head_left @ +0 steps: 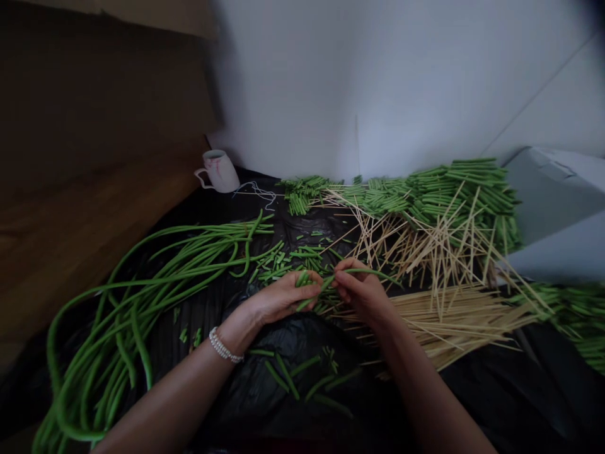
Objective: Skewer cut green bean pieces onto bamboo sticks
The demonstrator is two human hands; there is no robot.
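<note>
My left hand, a beaded bracelet on its wrist, is closed around several short green stalk pieces. My right hand pinches a longer thin green stalk, which could be a long bean or a garlic scape. One end of that stalk reaches my left fingertips; the other sticks out to the right. Below and behind the hands, cut green pieces lie scattered on black plastic sheeting. Long uncut stalks curl in a loose bunch left of my left arm.
Thin wooden skewers lie in a heap beside my right forearm, with more crisscrossed behind. Rows of cut green pieces are stacked along the pale wall. A white mug stands back left near some string. Another green pile is far right.
</note>
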